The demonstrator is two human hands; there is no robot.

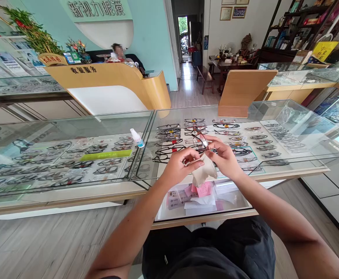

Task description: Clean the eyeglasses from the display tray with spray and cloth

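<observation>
Left hand (179, 164) pinching cloth (204, 174), right hand (224, 157) gripping glasses (200, 142) at 12 o'clock; wiping underway, seemingly unfinished; bottle (136, 138) at 10 o'clock.

cream cloth (203, 172), pink note (203, 189), blue-capped white bottle (136, 138)

Soft matt cream cloth (204, 172), thin dark glossy spectacle frame (200, 141), clear reflective glass counter (99, 128), smooth plastic spray bottle (136, 138), pink paper slips (203, 190), grey wood-grain floor (50, 240)
</observation>
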